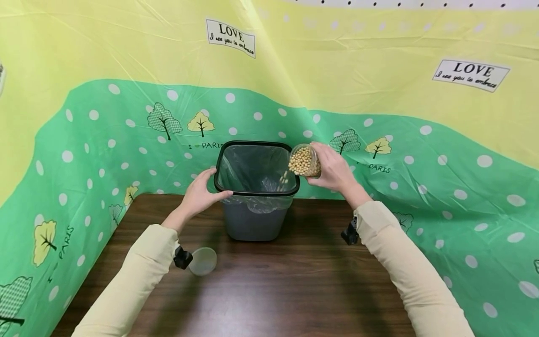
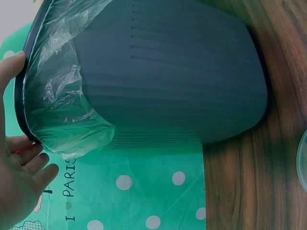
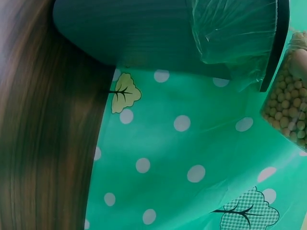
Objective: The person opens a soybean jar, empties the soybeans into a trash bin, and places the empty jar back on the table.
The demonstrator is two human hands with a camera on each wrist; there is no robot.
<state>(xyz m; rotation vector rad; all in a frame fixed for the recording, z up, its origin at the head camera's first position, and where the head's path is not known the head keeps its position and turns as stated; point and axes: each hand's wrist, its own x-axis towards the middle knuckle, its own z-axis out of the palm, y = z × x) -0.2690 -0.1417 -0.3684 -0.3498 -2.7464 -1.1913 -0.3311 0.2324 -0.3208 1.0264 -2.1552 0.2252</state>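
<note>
Smooth plastic bin point(image 1: 252, 223), glossy wood-grained table point(image 1: 294, 285)

In the head view there are two hands: one left hand point(image 1: 201, 194) and one right hand point(image 1: 334, 168). Two pale sleeves point(image 1: 139, 262) cover the arms, with one black device point(image 1: 183, 257) at each wrist, two in all. There is one bin point(image 1: 252, 224), one clear liner point(image 1: 240, 164), one jar point(image 1: 314, 164), one round clear disc point(image 1: 203, 261) and one surface point(image 1: 269, 295). The beans point(image 1: 301, 160) are too many to count; those in the air are several, their exact number unclear. The backdrop point(image 1: 269, 100) shows two whole "LOVE" labels point(image 1: 471, 75), four yellow trees point(image 1: 200, 121) and three "PARIS" captions point(image 1: 380, 168).
</note>
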